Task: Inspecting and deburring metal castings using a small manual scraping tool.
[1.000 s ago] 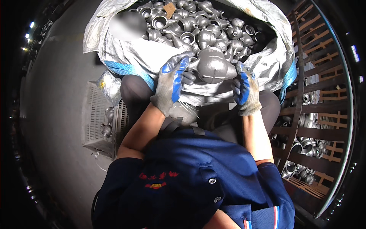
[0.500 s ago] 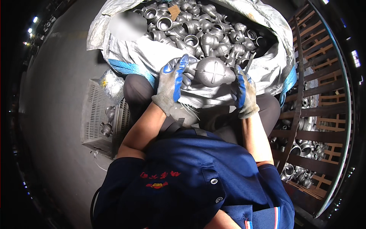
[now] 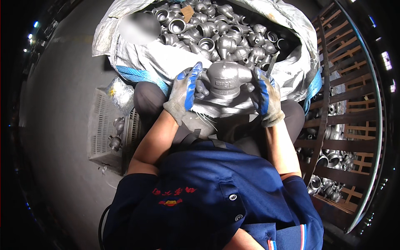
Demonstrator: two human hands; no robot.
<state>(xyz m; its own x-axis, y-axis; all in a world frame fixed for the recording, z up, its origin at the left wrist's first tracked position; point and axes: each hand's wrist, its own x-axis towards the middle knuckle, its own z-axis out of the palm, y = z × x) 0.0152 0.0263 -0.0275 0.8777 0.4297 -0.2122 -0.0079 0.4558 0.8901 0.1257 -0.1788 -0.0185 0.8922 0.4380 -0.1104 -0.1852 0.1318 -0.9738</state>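
Between my two gloved hands is a grey metal casting, a rounded body with a stub at each side and a collar at its lower end. Raised lettering shows on the side toward me. My left hand, in a grey glove with a blue coating, grips the left stub. My right hand, gloved alike, holds the right stub. Just beyond, a large white woven sack lies open, filled with many similar castings.
At the left on the floor stands a grey plastic crate with a few castings in it and a silvery plastic bag on its rim. At the right is a slatted rack with more castings. A cardboard scrap lies among the sacked castings.
The casting has been turned in my hands: its cross-ribbed rounded face pointed up before, and now its lettered side and collar show. Both hands keep hold of it.
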